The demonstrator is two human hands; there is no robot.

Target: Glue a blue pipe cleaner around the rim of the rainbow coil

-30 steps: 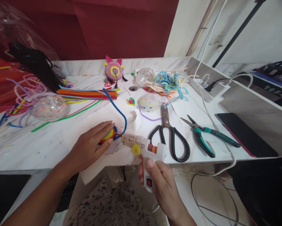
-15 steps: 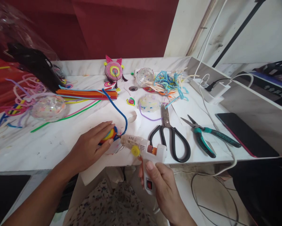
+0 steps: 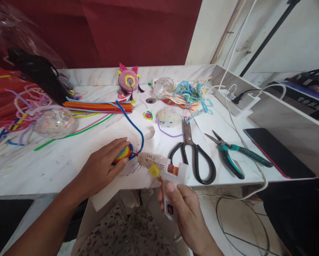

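Note:
Under the fingers of my left hand (image 3: 106, 163) is a coiled disc of rainbow pipe cleaner (image 3: 123, 153), held down on white paper near the table's front edge. From the disc's outer edge a loose blue pipe cleaner (image 3: 134, 125) curves up and away. My right hand (image 3: 184, 209) is wrapped round the handle of a white hot glue gun (image 3: 163, 166). The gun's nozzle points left, at the blue strand by the disc; whether it touches cannot be made out. An orange-brown glue stick shows in the gun's rear opening.
Black-handled scissors (image 3: 192, 153) and green-handled pliers (image 3: 231, 153) lie to the right, with a phone (image 3: 279, 153) beyond them. Orange pipe cleaners (image 3: 100, 106), clear domes (image 3: 55, 122) and a pink eared ornament (image 3: 129, 80) stand further back. A power strip (image 3: 234, 103) sits at the right wall.
The glue gun has shifted very slightly to the right. My left hand and the coiled disc stay in place.

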